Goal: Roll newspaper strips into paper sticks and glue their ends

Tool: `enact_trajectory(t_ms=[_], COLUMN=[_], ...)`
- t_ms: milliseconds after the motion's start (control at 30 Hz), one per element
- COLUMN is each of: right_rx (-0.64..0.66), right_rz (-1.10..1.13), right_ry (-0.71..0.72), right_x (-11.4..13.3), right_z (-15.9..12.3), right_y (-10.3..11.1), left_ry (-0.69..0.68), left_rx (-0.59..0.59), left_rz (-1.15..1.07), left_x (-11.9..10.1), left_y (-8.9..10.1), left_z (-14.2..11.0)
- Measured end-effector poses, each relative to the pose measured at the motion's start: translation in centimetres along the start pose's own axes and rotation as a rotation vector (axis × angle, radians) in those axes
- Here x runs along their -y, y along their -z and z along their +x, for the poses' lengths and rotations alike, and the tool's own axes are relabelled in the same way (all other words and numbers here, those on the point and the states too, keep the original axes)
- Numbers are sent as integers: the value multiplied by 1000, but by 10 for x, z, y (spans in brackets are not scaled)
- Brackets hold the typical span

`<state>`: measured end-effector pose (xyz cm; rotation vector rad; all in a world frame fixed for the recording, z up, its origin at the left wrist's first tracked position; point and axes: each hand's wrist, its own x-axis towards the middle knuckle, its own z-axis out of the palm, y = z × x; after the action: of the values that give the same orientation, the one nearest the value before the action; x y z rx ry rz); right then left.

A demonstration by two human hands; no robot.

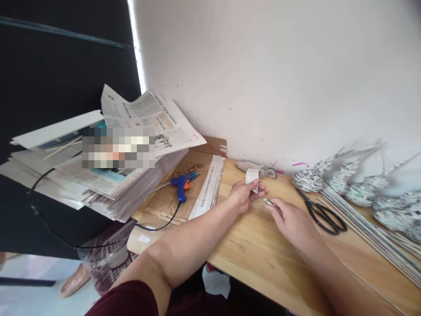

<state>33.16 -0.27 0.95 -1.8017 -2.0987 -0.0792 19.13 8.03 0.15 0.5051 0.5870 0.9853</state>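
My left hand (245, 195) is closed in a pinch on a short strip of newspaper (252, 176) that stands up above my fingers. My right hand (291, 219) is closed on a thin rolled paper stick (268, 202), whose greenish tip points toward the left hand's fingertips. Both hands meet above the wooden table (256, 250), near its back edge by the white wall.
Black scissors (324, 215) lie right of my right hand. Rolled paper sticks (371, 232) and woven paper pieces (309, 180) fill the right side. A blue glue gun (182, 184) rests on cardboard left, beside a folded newspaper strip (208, 188) and a tall newspaper stack (121, 175).
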Motion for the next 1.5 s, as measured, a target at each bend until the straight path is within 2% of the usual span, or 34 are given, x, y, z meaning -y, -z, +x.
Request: enact_trajectory(t_ms=[133,267,433,600,767,933,1067,1233,1367,1500], right_rx=[-79,-7,-50,19,-73,9,-64,-25,-74,4], right_rz=[-15,-13,27,-40,-9,-28,43,17,81,80], right_ry=[27,17,13,4,30,-10,-8,-18,-11,-32], right_x=[2,2,1,2,5,6,4,5,7,6], right_z=[0,1,1,0,1,1,0,-1,0,0], right_y=[2,1,0,1,4,5,3,3,4,2], left_ry=[11,21,24,23,14,17,8,3,6,9], left_rx=[-9,-26,-12,-1,8,17,27,47,37,37], left_rz=[-9,-16,-18,-8,8,27,33,29,28,24], left_x=[-2,-5,-5,-2,0,0,0,-1,-2,-3], left_y=[-2,-5,-4,-3,0,2,2,2,2,1], left_z=[-2,-5,-4,-2,0,1,1,1,1,-1])
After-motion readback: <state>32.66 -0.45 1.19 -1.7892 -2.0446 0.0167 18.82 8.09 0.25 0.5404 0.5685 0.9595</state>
